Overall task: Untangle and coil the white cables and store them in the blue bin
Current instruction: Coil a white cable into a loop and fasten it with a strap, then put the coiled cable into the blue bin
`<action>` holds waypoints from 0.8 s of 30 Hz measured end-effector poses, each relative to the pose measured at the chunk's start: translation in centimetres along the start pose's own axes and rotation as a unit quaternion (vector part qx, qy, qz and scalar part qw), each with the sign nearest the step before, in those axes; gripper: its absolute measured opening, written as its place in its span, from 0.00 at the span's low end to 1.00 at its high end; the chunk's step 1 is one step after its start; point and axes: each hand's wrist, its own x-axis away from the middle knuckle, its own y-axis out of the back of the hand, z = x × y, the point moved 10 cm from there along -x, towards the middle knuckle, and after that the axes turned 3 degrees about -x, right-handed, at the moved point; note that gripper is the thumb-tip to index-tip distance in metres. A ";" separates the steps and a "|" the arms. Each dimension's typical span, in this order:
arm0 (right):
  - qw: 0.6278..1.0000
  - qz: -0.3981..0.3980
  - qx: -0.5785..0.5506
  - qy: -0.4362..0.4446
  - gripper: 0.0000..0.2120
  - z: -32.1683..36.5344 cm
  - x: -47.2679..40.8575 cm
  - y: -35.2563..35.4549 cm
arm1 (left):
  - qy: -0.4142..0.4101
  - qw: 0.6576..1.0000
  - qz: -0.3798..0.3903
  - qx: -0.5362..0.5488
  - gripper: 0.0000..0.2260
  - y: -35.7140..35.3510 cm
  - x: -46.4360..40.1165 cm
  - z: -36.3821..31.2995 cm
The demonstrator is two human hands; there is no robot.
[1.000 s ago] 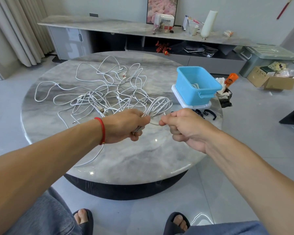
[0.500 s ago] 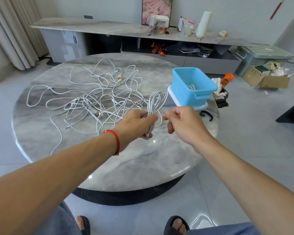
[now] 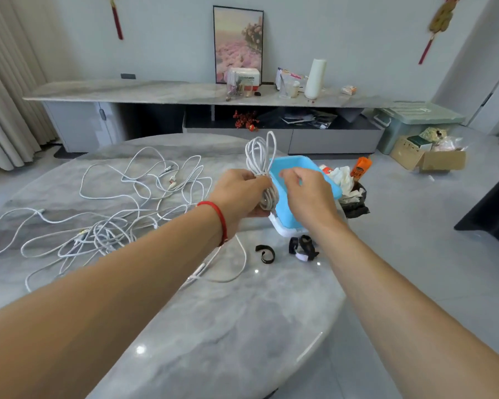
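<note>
The left hand [image 3: 239,194] grips the coiled white cable [image 3: 261,165] at its waist, held upright just left of the blue bin [image 3: 283,208]. The right hand [image 3: 306,194] hovers over the bin with fingers loosely curled, holding nothing. The cable is judged light and limp; gripping the bound middle should keep the loops together. The bin's contents are hidden by the hands. The tangled cables [image 3: 104,226] lie left of the bin.
</note>
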 end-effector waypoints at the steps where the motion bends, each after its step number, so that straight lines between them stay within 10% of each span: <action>1: 0.997 0.023 -0.054 -0.045 0.18 -0.4 -0.8 -0.3 | -0.014 1.000 -0.007 -0.018 0.08 -0.6 -0.9 -0.7; 11: 0.982 0.046 -0.100 -0.155 0.11 -7.2 -9.4 1.3 | 0.014 0.996 0.019 -0.087 0.17 -5.4 -8.2 -0.7; 24: 0.944 0.078 0.299 -0.111 0.15 -10.8 -14.2 -1.5 | 0.113 0.989 0.011 -0.098 0.19 -6.0 -11.6 5.6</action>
